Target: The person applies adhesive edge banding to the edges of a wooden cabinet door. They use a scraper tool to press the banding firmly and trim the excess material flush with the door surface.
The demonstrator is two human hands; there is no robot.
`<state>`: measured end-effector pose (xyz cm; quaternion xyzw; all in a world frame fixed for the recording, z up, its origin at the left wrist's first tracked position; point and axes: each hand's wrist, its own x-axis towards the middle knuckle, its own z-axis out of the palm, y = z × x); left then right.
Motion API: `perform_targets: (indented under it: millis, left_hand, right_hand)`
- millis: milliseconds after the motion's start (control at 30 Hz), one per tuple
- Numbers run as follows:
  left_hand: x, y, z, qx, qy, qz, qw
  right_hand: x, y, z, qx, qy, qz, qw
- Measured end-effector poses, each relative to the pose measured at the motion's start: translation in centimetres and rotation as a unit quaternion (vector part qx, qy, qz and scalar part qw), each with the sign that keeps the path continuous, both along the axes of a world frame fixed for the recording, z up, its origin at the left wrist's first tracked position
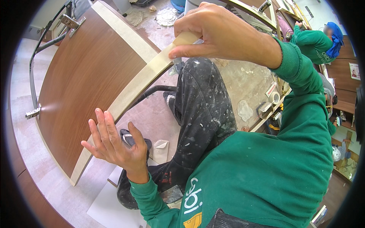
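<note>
A brown wood-grain door panel (85, 72) lies tilted in front of me, with cream masking tape (131, 93) running along its near edge and another strip (123, 34) across its far end. My right hand (213, 32) is closed, with thumb and fingers pinching the upper end of the near tape. My left hand (118, 142) is open, its fingers stretched out beside the lower part of that tape; the fingertips appear to rest on the panel's edge. Metal hinges (33, 113) are fitted along the panel's far left side.
A dark metal stand (34, 76) shows behind the panel. My paint-spotted trousers (201, 106) are close below the tape. A tape roll (273, 98) and other tools sit at right. A co-worker in green (313, 43) is at the far right. Dried plaster patches (167, 17) mark the floor.
</note>
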<state>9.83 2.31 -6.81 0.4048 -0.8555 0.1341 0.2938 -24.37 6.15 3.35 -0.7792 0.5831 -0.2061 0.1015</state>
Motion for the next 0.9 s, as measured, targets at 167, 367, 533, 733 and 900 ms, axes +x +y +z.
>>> perform_targets:
  millis: [167,367,533,733,900]
  left_hand:
    - [0.13,-0.06,-0.19,-0.001,0.003,-0.003,1.000]
    - [0.31,-0.02,-0.38,-0.003,0.002,-0.003,1.000]
    - [-0.02,-0.07,-0.17,-0.005,-0.001,0.002,1.000]
    - [0.03,-0.04,-0.17,-0.008,-0.001,0.002,1.000]
    - [-0.01,-0.09,-0.19,-0.008,0.000,0.002,1.000]
  right_hand:
    - [0.32,0.17,0.42,-0.007,0.002,0.003,1.000]
    - [0.07,0.00,0.27,0.011,0.001,0.002,1.000]
    - [0.41,0.41,0.54,-0.012,0.008,-0.002,1.000]
    - [0.43,0.41,0.59,-0.009,0.002,0.000,1.000]
    - [-0.06,0.03,0.16,0.008,-0.005,0.006,1.000]
